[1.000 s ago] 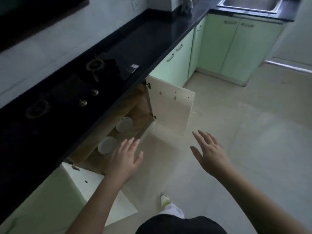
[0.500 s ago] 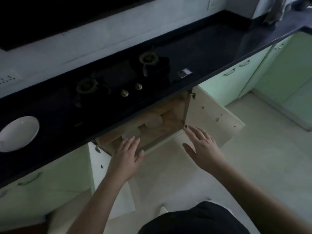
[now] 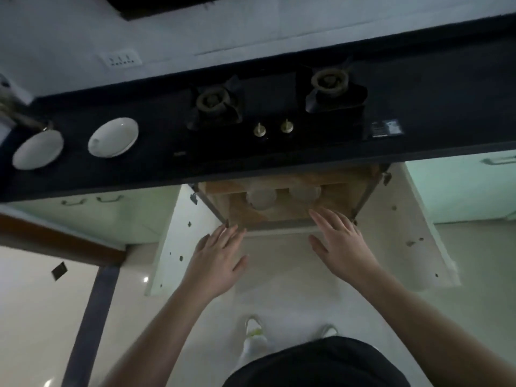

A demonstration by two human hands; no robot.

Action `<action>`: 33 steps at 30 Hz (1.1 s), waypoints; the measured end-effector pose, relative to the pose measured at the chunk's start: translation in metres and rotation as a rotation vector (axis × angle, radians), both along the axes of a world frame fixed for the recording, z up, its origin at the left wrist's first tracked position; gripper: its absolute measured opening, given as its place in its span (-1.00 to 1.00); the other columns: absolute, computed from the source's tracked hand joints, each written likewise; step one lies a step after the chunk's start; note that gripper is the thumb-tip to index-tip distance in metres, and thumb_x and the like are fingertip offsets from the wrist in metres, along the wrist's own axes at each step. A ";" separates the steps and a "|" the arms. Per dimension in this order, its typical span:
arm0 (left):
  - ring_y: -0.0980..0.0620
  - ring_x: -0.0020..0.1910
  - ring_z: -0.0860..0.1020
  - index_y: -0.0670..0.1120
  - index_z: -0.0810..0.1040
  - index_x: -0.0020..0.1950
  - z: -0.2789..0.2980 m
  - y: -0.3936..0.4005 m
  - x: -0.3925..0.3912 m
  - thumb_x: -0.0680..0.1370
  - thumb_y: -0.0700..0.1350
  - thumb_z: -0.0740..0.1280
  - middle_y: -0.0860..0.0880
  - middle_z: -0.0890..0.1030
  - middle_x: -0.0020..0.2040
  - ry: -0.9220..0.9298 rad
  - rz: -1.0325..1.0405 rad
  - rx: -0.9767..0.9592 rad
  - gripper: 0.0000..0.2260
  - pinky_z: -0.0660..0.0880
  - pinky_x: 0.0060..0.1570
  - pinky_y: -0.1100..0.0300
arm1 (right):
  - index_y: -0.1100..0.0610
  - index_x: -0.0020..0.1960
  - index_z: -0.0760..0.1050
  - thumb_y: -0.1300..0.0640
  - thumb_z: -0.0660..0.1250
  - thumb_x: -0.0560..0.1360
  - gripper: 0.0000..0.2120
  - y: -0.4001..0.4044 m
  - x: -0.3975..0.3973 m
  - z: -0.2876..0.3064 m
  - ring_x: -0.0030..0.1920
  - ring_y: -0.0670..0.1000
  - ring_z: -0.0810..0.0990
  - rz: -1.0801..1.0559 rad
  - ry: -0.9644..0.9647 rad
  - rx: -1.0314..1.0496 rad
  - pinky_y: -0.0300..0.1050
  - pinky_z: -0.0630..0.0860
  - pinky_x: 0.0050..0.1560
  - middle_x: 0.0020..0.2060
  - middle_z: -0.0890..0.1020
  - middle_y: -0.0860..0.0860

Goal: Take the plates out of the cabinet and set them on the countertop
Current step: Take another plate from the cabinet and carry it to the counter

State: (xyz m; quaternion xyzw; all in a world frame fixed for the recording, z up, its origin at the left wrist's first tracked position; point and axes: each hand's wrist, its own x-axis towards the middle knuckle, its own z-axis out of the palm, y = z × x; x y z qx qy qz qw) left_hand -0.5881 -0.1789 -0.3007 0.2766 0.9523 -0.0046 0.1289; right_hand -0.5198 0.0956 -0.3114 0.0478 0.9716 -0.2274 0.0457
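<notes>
Both hands (image 3: 279, 255) empty, spread before cabinet (image 3: 282, 210) w/ maybe 2 plates (image 3: 261, 198).

The black countertop (image 3: 418, 88) ran the width of the kitchen along a pale wall. Two white plates sat on its left stretch, well apart from the hob: the left plate (image 3: 37, 149) near the end, the right plate (image 3: 113, 137) just beside it, not touching. A black two-burner gas hob (image 3: 276, 107) lay set into the middle, two brass knobs (image 3: 273, 128) at its front edge. Below the hob, the open cabinet's wooden shelf (image 3: 290, 210) carried two more pale plates (image 3: 282, 195) side by side toward the back, blurred and half hidden under the counter's edge.
</notes>
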 end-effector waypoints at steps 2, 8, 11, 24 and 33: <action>-0.05 0.56 0.15 0.02 0.18 0.57 0.003 -0.001 0.008 0.60 0.21 0.00 0.00 0.24 0.57 0.017 0.053 0.004 -0.44 0.17 0.46 -0.05 | 0.01 0.54 0.13 -0.16 0.07 0.61 -0.44 -0.003 -0.006 -0.001 0.51 0.07 0.15 0.050 -0.017 -0.008 0.06 0.18 0.45 0.51 0.26 0.00; -0.11 0.47 0.33 -0.04 0.34 0.48 0.005 -0.010 0.027 0.58 0.16 0.07 -0.06 0.41 0.48 0.077 0.232 0.108 -0.48 0.34 0.37 -0.08 | 0.01 0.53 0.13 -0.17 0.04 0.60 -0.45 -0.033 -0.022 0.000 0.46 0.07 0.23 0.269 -0.003 0.053 0.04 0.22 0.43 0.47 0.30 -0.01; -0.12 0.46 0.35 -0.04 0.35 0.47 0.001 -0.019 0.027 0.57 0.18 0.02 -0.07 0.43 0.46 0.071 0.246 0.135 -0.46 0.36 0.35 -0.07 | 0.00 0.53 0.13 -0.17 0.05 0.60 -0.45 -0.047 -0.026 -0.002 0.46 0.06 0.25 0.273 0.001 0.053 0.04 0.23 0.42 0.48 0.30 -0.02; -0.06 0.50 0.27 -0.04 0.26 0.51 -0.037 -0.049 -0.020 0.59 0.15 0.10 -0.02 0.36 0.50 0.011 0.175 0.168 -0.47 0.30 0.38 -0.03 | -0.02 0.54 0.08 -0.19 0.03 0.60 -0.43 -0.085 -0.035 -0.025 0.49 0.06 0.21 0.198 -0.115 0.100 0.02 0.22 0.42 0.51 0.26 -0.01; -0.09 0.49 0.30 -0.08 0.30 0.51 -0.106 -0.027 -0.099 0.61 0.10 0.12 -0.07 0.39 0.48 0.037 0.220 0.188 -0.50 0.28 0.40 -0.01 | 0.01 0.54 0.10 -0.15 0.02 0.60 -0.44 -0.066 -0.111 -0.087 0.50 0.03 0.20 0.238 -0.141 0.067 0.03 0.22 0.46 0.50 0.26 -0.02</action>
